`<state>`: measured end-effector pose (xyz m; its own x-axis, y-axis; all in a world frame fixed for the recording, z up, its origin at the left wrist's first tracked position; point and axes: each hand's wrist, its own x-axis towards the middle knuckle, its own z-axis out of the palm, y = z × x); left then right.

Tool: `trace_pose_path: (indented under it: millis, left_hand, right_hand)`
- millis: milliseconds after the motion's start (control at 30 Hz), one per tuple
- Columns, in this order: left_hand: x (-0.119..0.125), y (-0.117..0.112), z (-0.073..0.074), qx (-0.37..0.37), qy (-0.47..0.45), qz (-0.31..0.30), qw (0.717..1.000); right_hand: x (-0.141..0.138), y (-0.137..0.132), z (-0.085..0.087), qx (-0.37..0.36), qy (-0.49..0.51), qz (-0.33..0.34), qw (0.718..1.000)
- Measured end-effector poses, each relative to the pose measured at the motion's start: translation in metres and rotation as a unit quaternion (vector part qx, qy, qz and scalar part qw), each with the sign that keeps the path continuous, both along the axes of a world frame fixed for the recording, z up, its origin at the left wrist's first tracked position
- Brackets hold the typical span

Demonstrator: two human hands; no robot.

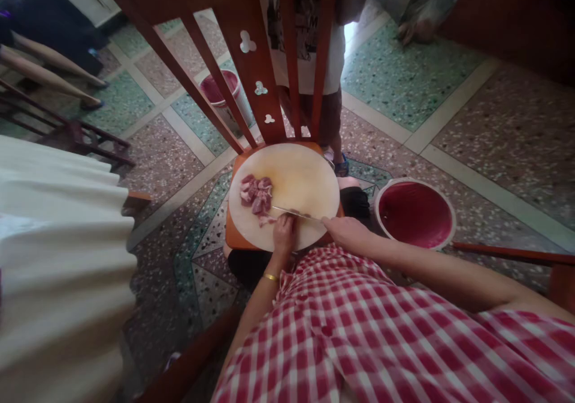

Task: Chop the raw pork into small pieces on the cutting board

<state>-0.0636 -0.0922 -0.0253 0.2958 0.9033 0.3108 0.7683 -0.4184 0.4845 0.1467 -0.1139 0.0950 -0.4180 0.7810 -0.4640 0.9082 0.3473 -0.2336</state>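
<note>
A round pale cutting board (pixel 300 175) lies on the seat of a wooden chair (pixel 251 50). Several pieces of raw pink meat (pixel 257 194) are piled on the board's left side. My right hand (pixel 347 229) is closed round the handle of a knife (pixel 294 212), whose blade points left across the board's near edge toward the meat. My left hand (pixel 284 233), with a gold bangle on the wrist, rests curled at the board's near edge, its fingers pressed on a small piece of meat (pixel 268 220) beside the blade.
A white bucket with a red inside (pixel 415 214) stands on the floor to the right of the chair. A smaller red-lined bucket (pixel 220 94) sits behind the chair back. Another person (pixel 314 61) stands just beyond the chair. A white cloth (pixel 58 253) fills the left.
</note>
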Motion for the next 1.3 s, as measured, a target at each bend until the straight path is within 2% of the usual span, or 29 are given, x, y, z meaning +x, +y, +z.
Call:
trace_pose_path:
  millis: [133, 367, 500, 633, 767, 933, 1033, 1200, 1300]
  left_hand:
    - [0.000, 0.001, -0.003, 0.026, -0.002, -0.008, 1.000]
    - [0.003, 0.003, -0.002, 0.068, -0.017, -0.014, 0.997]
    - [0.003, 0.003, -0.002, 0.060, -0.010, -0.007, 0.998]
    - [0.004, 0.003, 0.005, 0.066, -0.043, -0.012, 0.997]
    - [0.002, 0.002, 0.009, 0.079, -0.069, 0.007, 0.994]
    - [0.001, 0.002, 0.004, 0.111, -0.027, 0.005, 0.993]
    - [0.001, 0.003, 0.002, 0.100, -0.026, -0.001, 0.995]
    - [0.001, 0.002, 0.000, 0.080, -0.031, 0.002, 0.996]
    - [0.001, 0.001, -0.001, 0.077, -0.020, 0.005, 0.997]
  right_hand:
    - [-0.005, 0.000, -0.005, 0.004, 0.009, 0.002, 1.000]
    - [-0.045, 0.022, -0.025, 0.061, 0.065, 0.010, 0.996]
    - [-0.029, 0.020, -0.027, 0.046, 0.032, 0.020, 0.998]
    - [-0.002, 0.020, -0.015, 0.040, -0.021, 0.013, 0.999]
    - [-0.002, 0.020, -0.003, 0.050, -0.019, 0.016, 0.998]
    - [-0.005, 0.008, 0.003, 0.026, -0.004, 0.030, 0.999]
    - [-0.010, 0.009, 0.001, 0.019, 0.012, 0.027, 0.999]
    - [-0.035, 0.029, -0.016, 0.041, 0.054, 0.036, 0.997]
    - [-0.035, 0.036, -0.022, 0.045, 0.066, 0.057, 0.995]
